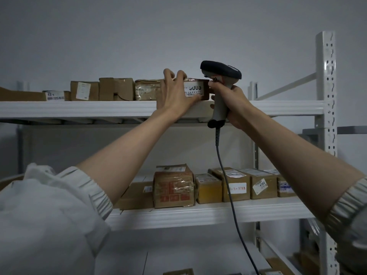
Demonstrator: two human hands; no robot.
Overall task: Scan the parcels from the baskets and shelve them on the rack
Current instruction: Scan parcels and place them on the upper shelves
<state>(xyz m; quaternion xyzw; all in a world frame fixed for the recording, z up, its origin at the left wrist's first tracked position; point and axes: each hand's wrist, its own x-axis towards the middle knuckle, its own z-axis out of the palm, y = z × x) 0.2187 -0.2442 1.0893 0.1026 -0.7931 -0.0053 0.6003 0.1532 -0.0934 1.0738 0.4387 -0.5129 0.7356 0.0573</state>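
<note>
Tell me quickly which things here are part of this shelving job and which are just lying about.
In the job:
- left hand gripping the labelled parcel on the top shelf
- right hand gripping the scanner
- parcels on the shelf below

Lying about:
- grey ledge beyond the rack upright

Only one view is given, taken from a wide-angle camera worn on the person's head. It is aimed forward and slightly upward at the rack (325, 108), whose top shelf (79, 109) is seen near eye level and from close range. Both raised forearms are caught in the foreground, and straight lines are bent toward the edges.
</note>
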